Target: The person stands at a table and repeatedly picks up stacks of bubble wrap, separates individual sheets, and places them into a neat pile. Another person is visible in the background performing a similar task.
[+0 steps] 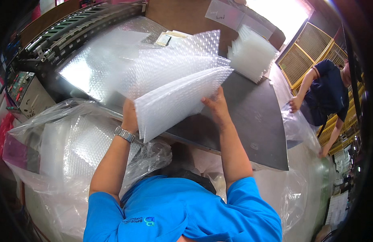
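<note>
A fanned bundle of clear bubble wrap sheets (pixel 178 101) is held up in front of me, over the near edge of the work table. My left hand (pixel 130 116) grips its left end, with most of the fingers hidden behind the sheets. On the right side, my right hand (pixel 217 106) is closed on the lower edge, its thumb in front and its fingers partly out of sight. More bubble wrap sheets (pixel 154 68) spread out behind the bundle, and I cannot tell which of them are held and which lie on the table.
A dark grey panel (pixel 251 121) covers the table's right side. Stacked translucent sheets (pixel 253 54) stand at the back right. A roller conveyor (pixel 81 30) runs far left. Below left sits a large plastic bag (pixel 89 149) with bubble wrap. At right, another person (pixel 327 88) handles clear film (pixel 301 125).
</note>
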